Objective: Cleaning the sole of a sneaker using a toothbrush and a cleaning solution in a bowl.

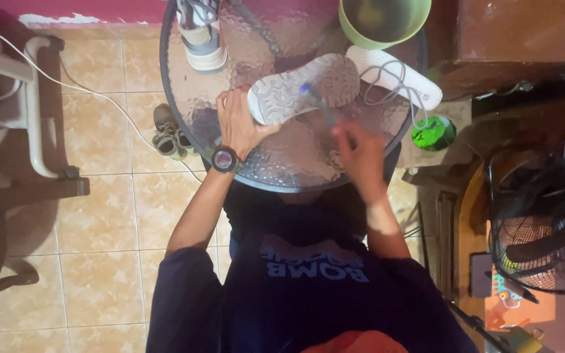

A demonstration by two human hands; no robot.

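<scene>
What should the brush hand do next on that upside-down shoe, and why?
Probably sweep the brush on along the sole toward the heel. The left hand holds the shoe sole-up on the glass table, and the right hand has the brush against the darker, dirtier-looking end; the rest of the tread looks paler.

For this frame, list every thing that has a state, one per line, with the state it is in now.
Left hand: gripping the heel end of the upturned shoe.
Right hand: blurred, gripping a thin brush.
White shoe with grey tread: sole up, on the table.
Thin blue-tipped brush: tip against the sole.
Second white shoe: upright.
White insole: out, lying flat, lace across it.
Green bowl: upright; contents unclear.
Round glass table: bearing these things.
</scene>
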